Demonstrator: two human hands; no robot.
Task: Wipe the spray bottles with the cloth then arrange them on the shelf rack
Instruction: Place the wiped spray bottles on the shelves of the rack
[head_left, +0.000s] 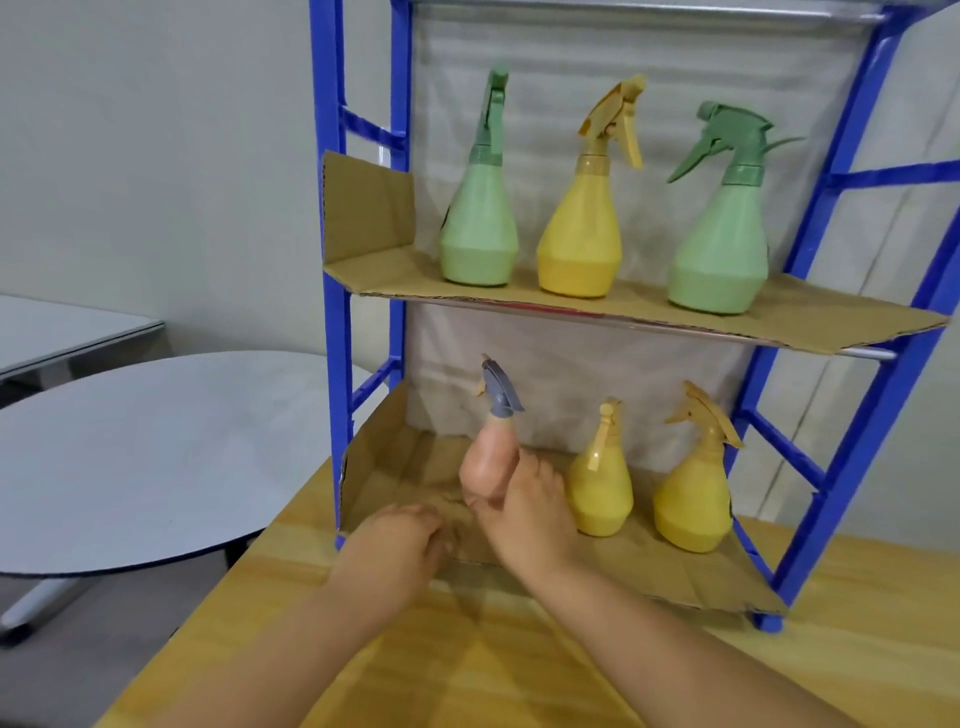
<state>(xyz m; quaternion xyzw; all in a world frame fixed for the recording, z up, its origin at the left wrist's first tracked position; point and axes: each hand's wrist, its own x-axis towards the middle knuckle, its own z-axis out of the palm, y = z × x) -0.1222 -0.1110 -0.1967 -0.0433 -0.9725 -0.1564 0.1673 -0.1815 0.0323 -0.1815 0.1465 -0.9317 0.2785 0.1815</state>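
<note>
The pink spray bottle (488, 465) with a grey trigger head stands on the lower shelf (597, 577), at nine o'clock of two yellow bottles (600, 480). The right hand (524, 512) wraps closed around its body. The left hand (402, 540), at eight o'clock, rests loosely curled, holding nothing visible. Letting go unevenly could tip it against the nearest yellow one.

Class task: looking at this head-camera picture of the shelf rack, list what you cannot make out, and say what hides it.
- Pink bottle base: head view, covered by the right hand.
- Left hand fingers: curled under, grip unclear.
- Cloth: not seen anywhere.
- Rack top shelf: cut off by the frame edge.
</note>
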